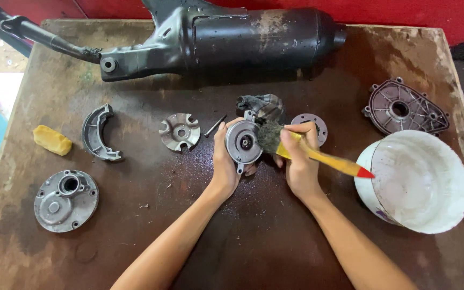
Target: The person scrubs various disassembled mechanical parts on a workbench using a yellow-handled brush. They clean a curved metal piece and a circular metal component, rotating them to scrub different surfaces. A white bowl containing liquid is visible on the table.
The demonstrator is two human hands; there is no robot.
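Gripping the round metal part at its rim above mid-table, the left hand is closed around it; the right hand pinches a yellow brush, bristles on it. Part looks heavy, rigid, oily-slick, so rim hold suits

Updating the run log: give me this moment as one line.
left hand: holds round metal part | right hand: holds yellow-handled brush, bristles on part | white bucket at right
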